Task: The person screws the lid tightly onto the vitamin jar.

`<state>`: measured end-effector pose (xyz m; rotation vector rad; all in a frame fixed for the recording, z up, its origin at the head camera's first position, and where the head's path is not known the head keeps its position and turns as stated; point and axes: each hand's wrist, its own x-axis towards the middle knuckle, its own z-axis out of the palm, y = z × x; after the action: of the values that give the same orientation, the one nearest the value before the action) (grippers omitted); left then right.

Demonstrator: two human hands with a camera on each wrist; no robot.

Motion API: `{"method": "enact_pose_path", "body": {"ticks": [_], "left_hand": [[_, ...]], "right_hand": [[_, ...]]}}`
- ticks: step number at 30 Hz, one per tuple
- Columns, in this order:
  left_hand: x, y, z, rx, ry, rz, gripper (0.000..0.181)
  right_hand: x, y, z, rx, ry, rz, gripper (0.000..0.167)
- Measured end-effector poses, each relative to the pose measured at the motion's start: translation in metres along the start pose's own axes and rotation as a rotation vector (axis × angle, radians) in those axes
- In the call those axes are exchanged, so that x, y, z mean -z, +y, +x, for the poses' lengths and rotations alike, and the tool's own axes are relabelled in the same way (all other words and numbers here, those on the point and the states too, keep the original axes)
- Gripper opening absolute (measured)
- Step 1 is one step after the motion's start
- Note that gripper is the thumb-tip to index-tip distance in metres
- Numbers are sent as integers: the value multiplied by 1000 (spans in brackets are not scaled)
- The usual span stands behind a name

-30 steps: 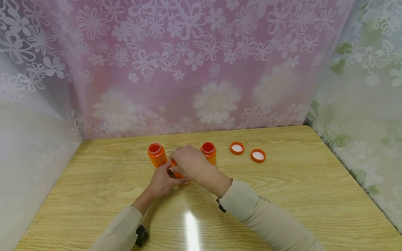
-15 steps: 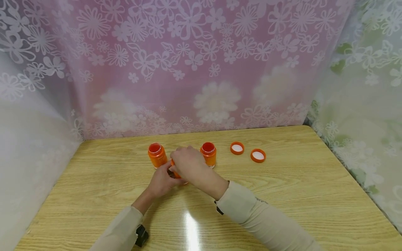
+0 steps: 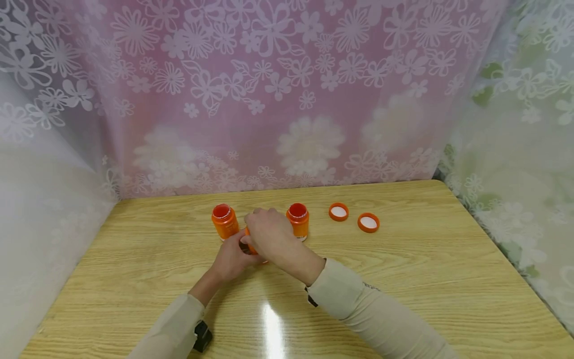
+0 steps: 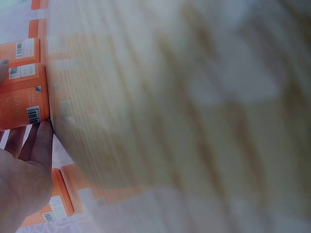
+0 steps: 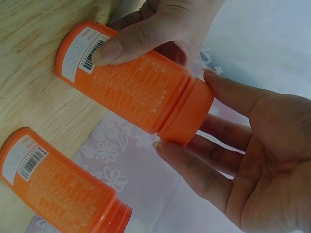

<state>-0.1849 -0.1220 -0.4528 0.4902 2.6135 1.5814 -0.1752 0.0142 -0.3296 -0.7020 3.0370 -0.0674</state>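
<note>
An orange bottle [image 5: 131,80] with a printed label stands on the table between the two hands. Around its body the left hand [image 3: 230,258] curls its fingers and thumb, seen also in the left wrist view at the lower left. On top, the right hand [image 3: 273,239] pinches the orange cap [image 5: 187,114], fingertips and thumb on its rim in the right wrist view; from the head this hand hides most of bottle and cap. Two uncapped orange bottles stand close by, one at the left [image 3: 225,222] and one at the right [image 3: 298,222].
Two orange caps with white insides lie on the wooden table [image 3: 403,279] right of the bottles, one farther back [image 3: 338,212] and one nearer [image 3: 368,223]. A flowered curtain [image 3: 287,99] hangs along the back and sides of the table.
The right hand and its wrist have shifted slightly over the middle bottle. The left hand stays around the bottle; the other bottles and loose caps keep their places.
</note>
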Motion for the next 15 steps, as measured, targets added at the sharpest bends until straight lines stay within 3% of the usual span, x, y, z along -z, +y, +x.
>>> {"method": "enact_pose_path", "body": {"ticks": [6,10,12,15], "left_hand": [[0,-3,0,-19,-23,-18,35],[0,-1,-1,17,-19,-36,35],[0,0,-1,48,-17,-44,37],[0,1,-1,63,-23,-45,42]], "right_hand": [[2,4,0,18,-33,-33,46],[7,8,-2,45,-31,-58,57],[10,13,-2,88,-30,-17,58],[14,23,-1,249,-56,84,50]]}}
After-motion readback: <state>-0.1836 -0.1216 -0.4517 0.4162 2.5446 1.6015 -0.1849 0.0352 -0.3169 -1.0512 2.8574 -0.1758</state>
